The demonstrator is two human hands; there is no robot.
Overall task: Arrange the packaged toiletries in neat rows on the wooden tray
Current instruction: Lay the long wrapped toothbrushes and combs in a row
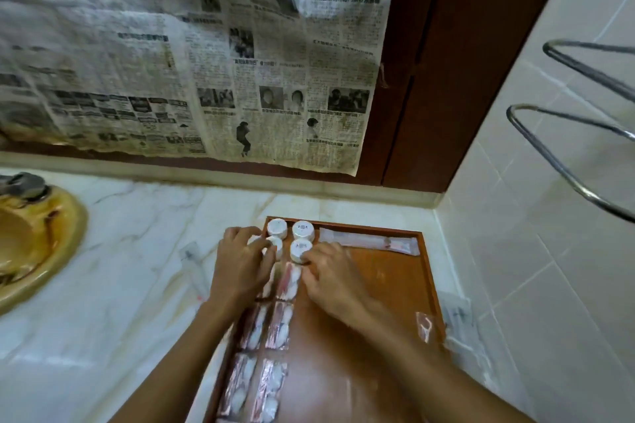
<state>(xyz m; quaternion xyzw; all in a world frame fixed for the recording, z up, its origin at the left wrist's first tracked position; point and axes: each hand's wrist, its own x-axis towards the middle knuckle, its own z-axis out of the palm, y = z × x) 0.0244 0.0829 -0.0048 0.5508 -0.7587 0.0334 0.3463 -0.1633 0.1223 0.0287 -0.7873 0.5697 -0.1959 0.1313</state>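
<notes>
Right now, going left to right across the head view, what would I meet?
Yellow sink → left hand → right hand → long packet at the tray's far edge → chrome rack.

Round white containers (pixel 302 229): 4
Clear sachets in the two columns (pixel 279 325): 6 visible, one mostly hidden
Long packets (pixel 369 241): 1
Wooden trays (pixel 357 285): 1
</notes>
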